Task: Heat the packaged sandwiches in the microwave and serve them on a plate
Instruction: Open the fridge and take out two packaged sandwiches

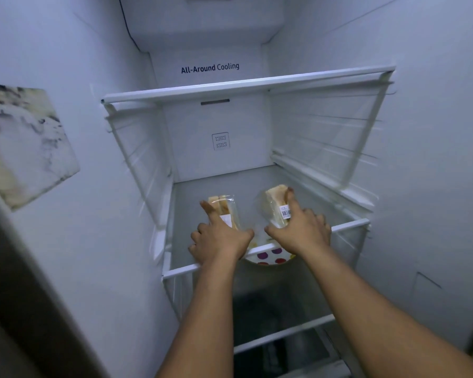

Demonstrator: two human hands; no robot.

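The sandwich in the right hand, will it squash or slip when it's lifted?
Probably squashy: the right sandwich shows soft bread. Its clear wrap looks smooth, so it may slip a little. The right hand grips it with curled fingers, so it is likely light.

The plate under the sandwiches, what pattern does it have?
The plate is white with red and purple polka dots, seen in the head view.

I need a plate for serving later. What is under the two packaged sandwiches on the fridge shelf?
A dotted plate shows under the shelf's front edge, below both hands; most of it is covered, so whether the sandwiches rest on it cannot be told.
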